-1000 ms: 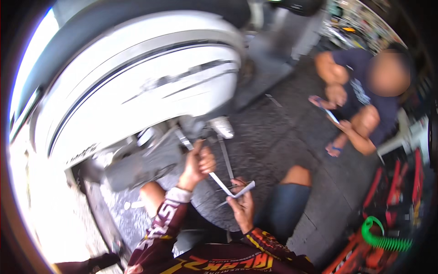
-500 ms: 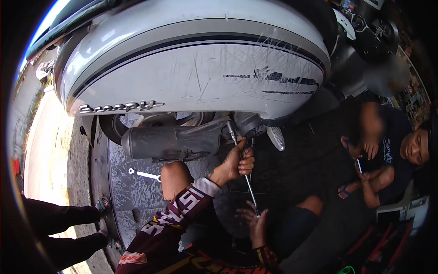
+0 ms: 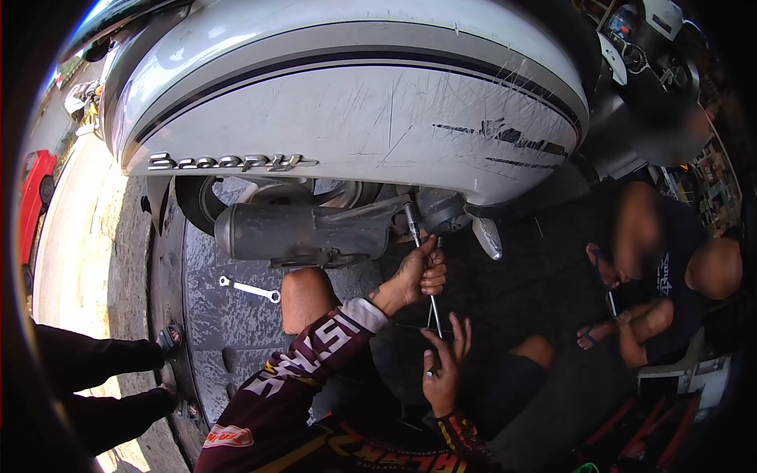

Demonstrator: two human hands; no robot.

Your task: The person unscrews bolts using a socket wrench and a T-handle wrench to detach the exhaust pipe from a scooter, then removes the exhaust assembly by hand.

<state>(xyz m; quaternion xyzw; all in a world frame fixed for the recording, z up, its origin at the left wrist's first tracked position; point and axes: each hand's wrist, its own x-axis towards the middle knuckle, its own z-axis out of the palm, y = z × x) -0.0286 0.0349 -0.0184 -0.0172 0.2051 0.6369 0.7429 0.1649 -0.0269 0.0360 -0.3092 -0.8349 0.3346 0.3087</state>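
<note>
Wrench bar (image 3: 415,229): slim, straight, shiny silver, thicker toward its upper end, just beside the right end of the muffler (image 3: 300,230).
Left grip (image 3: 420,274): closed firmly round the wrench bar, below that end.
Right grip (image 3: 445,377): fingers spread, lower still; can't tell if touching.
Spanner (image 3: 250,290): silver, below the muffler.

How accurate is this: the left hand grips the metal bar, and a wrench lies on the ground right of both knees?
Wrong side: the head view shows the wrench on the ground left of both knees. The left hand does grip the metal bar.
</note>
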